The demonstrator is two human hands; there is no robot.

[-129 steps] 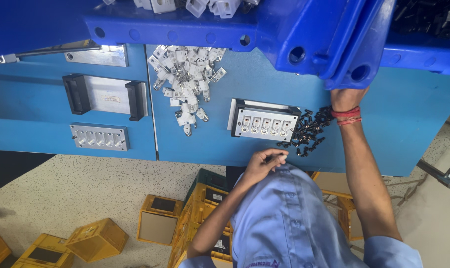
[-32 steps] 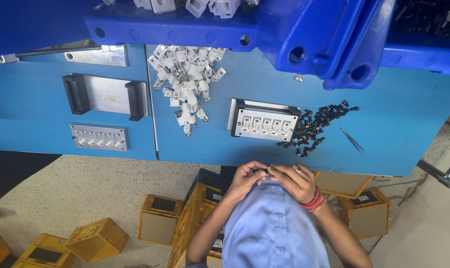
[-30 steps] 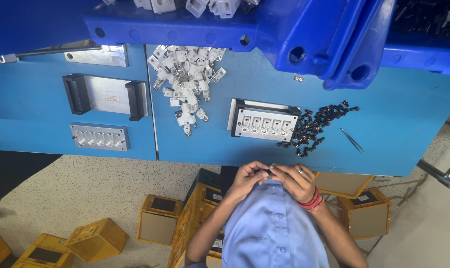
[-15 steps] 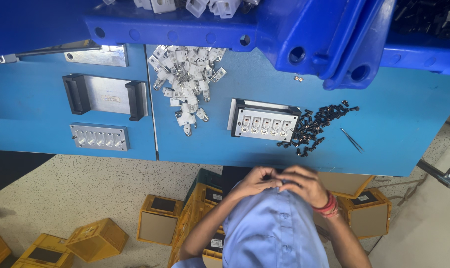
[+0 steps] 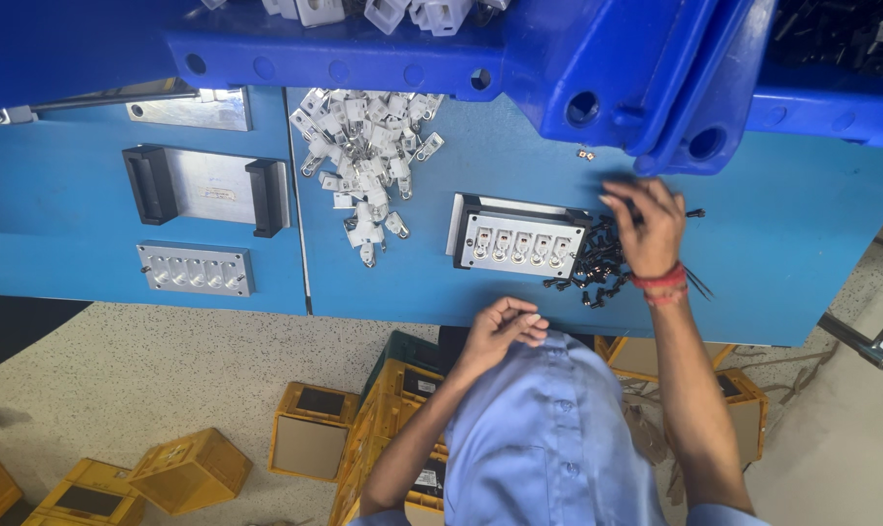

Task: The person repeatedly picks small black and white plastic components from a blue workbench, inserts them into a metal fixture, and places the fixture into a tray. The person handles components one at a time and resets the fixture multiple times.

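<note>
Right hand [image 5: 648, 232] is out over the black parts [image 5: 597, 265] on the counter [image 5: 811, 234], fingers curled, grip unclear. Left hand [image 5: 500, 326] pinched shut near the chest, contents hidden. Best pick one piece cleanly, beside the jig [image 5: 521, 239].

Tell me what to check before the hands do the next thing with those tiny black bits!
1. Right hand over the pile of small black parts: ok.
2. Black part actually pinched: cannot tell, fingers blurred.
3. Left hand near the chest, fingers curled: ok; what it holds, cannot tell.
4. Metal fixture with a row of sockets lies flat on the blue table: ok.
5. Pile of white parts apart from the black ones: ok.
</note>
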